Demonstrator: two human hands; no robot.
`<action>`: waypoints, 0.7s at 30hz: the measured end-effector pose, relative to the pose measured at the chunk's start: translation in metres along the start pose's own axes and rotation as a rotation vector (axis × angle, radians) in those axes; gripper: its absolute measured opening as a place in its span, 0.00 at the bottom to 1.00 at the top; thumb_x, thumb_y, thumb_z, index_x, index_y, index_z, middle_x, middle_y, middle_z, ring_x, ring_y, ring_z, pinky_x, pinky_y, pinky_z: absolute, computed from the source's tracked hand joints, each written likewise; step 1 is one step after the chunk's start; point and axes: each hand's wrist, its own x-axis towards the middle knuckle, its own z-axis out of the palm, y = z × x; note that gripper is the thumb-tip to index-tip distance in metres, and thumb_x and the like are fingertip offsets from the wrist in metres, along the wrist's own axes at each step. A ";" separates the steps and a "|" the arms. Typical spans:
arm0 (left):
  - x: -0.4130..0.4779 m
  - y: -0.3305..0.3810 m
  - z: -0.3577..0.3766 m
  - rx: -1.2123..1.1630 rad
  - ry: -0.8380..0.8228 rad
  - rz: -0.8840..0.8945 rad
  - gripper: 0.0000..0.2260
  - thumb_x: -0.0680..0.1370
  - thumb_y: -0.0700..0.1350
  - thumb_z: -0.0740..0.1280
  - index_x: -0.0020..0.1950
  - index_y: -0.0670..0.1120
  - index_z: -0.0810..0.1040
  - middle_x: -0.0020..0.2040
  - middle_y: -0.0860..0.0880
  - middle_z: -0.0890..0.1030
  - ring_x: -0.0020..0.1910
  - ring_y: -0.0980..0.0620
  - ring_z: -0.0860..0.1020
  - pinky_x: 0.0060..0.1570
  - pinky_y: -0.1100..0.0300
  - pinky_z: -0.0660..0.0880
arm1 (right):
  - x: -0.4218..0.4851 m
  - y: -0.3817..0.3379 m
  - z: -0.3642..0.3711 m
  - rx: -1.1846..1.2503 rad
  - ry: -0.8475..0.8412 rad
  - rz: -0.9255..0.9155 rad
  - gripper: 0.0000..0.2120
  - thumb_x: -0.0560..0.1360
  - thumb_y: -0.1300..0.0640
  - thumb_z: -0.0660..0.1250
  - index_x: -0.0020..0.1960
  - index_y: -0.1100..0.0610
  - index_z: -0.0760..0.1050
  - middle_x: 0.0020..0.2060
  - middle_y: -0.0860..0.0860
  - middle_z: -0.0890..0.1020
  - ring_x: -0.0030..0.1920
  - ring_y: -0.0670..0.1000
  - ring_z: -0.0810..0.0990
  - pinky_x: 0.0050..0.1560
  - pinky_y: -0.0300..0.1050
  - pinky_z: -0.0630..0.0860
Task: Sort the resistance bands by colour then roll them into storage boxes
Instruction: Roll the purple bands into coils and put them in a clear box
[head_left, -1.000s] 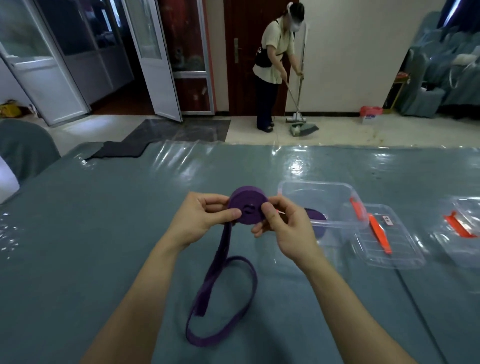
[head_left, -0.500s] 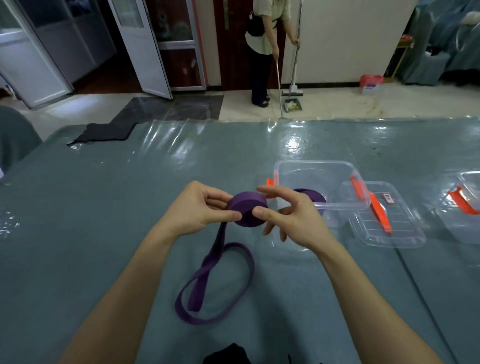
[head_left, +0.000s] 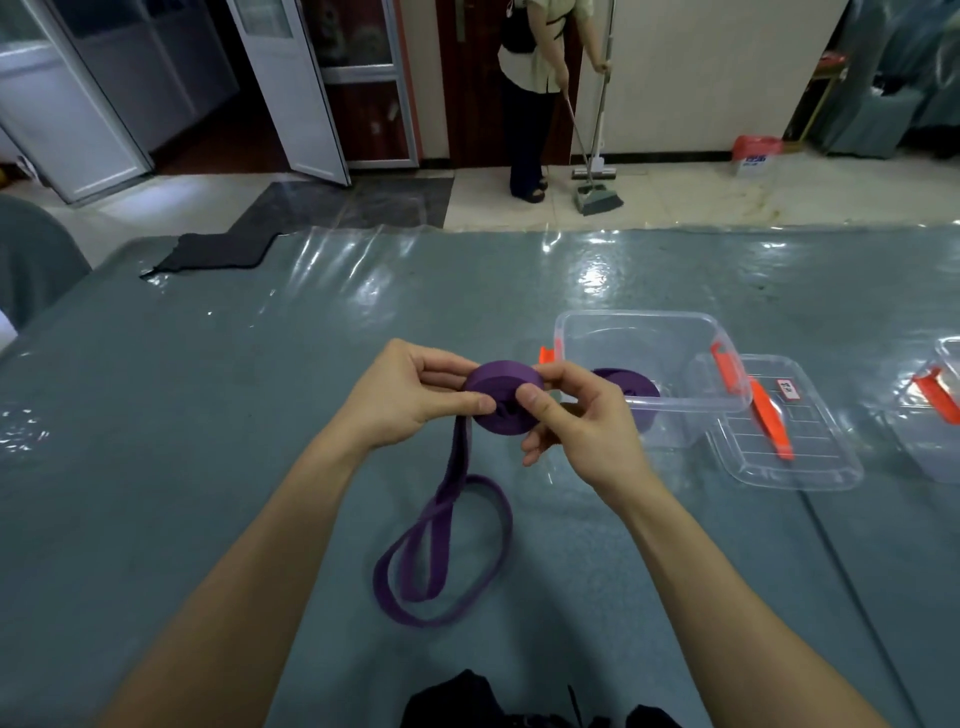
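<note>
Grip of left hand (head_left: 410, 395) and right hand (head_left: 576, 421) both pinched on half-rolled purple band (head_left: 501, 402).

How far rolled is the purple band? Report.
Partly rolled: left hand and right hand pinch a tight coil; its loose tail loops on the table.
</note>
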 end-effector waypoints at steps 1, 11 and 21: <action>0.000 0.000 -0.001 0.015 -0.004 0.009 0.16 0.71 0.38 0.83 0.57 0.44 0.89 0.49 0.46 0.90 0.52 0.48 0.89 0.63 0.50 0.84 | 0.001 0.000 -0.003 -0.036 -0.061 0.016 0.13 0.78 0.62 0.77 0.61 0.56 0.80 0.49 0.52 0.86 0.31 0.59 0.85 0.30 0.54 0.83; -0.005 0.001 0.008 -0.174 0.074 0.083 0.13 0.72 0.36 0.81 0.54 0.47 0.88 0.49 0.47 0.90 0.51 0.51 0.89 0.55 0.62 0.83 | 0.000 -0.004 0.004 0.058 -0.024 0.052 0.16 0.73 0.67 0.79 0.60 0.67 0.82 0.46 0.65 0.87 0.38 0.63 0.88 0.45 0.53 0.87; -0.014 -0.034 0.036 -0.271 0.118 0.043 0.17 0.69 0.40 0.83 0.57 0.45 0.88 0.51 0.47 0.90 0.53 0.50 0.89 0.57 0.60 0.83 | -0.011 0.002 -0.002 0.056 -0.079 0.158 0.21 0.73 0.65 0.80 0.64 0.64 0.81 0.53 0.63 0.87 0.41 0.64 0.89 0.44 0.53 0.87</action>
